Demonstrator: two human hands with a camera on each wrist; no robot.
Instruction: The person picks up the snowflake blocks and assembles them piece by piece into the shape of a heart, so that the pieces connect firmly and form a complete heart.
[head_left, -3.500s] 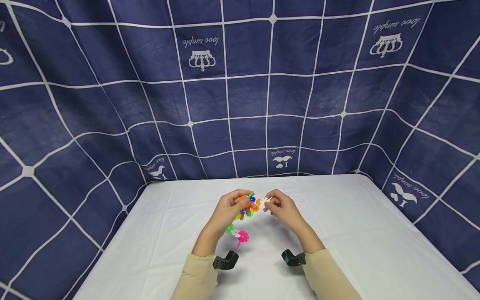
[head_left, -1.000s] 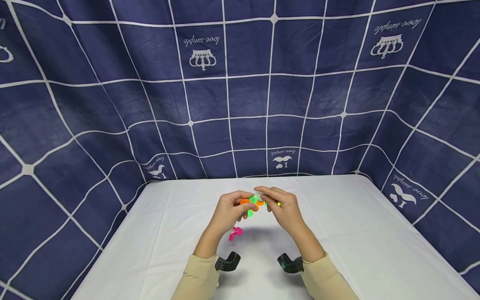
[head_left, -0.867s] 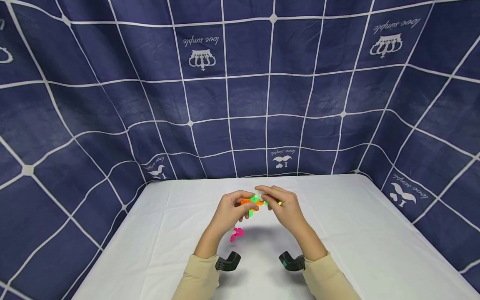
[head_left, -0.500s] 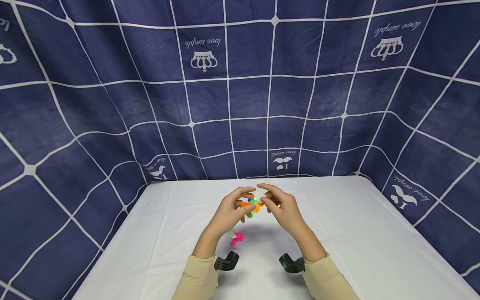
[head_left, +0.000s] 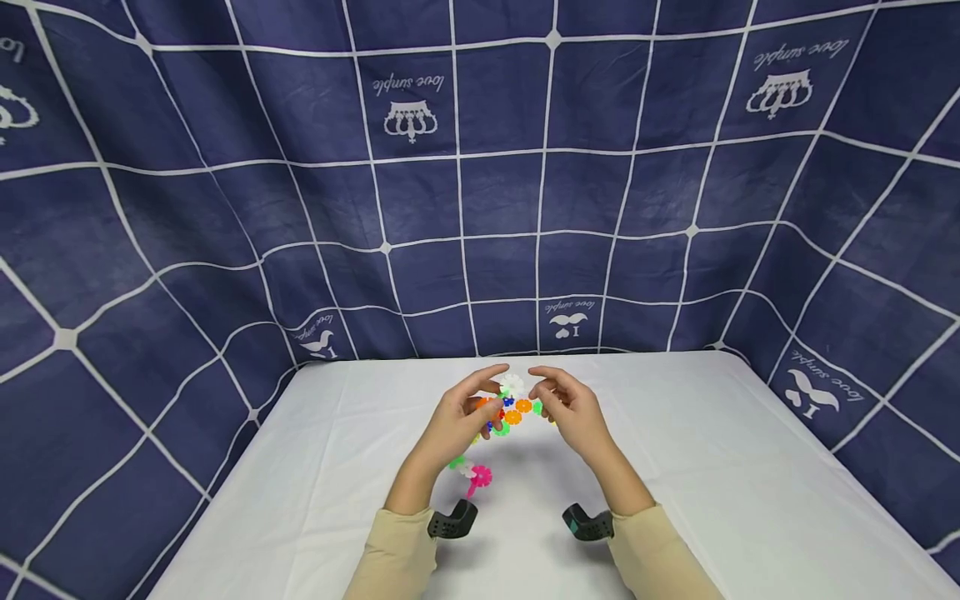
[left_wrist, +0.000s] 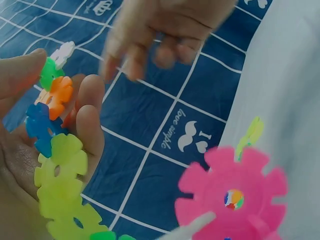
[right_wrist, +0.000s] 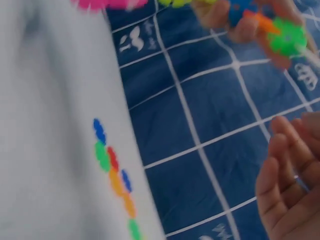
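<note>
Nearest are two beige sleeves, with a black device at each wrist. Just beyond the left one is a pink disc, notched around its rim like a flower, at the low end of a chain of linked plastic discs. The chain climbs through white, green, yellow, blue and orange to the left hand, whose thumb and bent fingers pinch it near the top. Its last piece, a white disc, stands out between the hands. The right hand is near it but apart, fingers loosely bent and slightly spread (its wrist view is blurred). Between and beyond the hands, a row of small discs in blue, green, red and orange shows against the white table. Farthest back hangs a navy curtain with a white grid.
</note>
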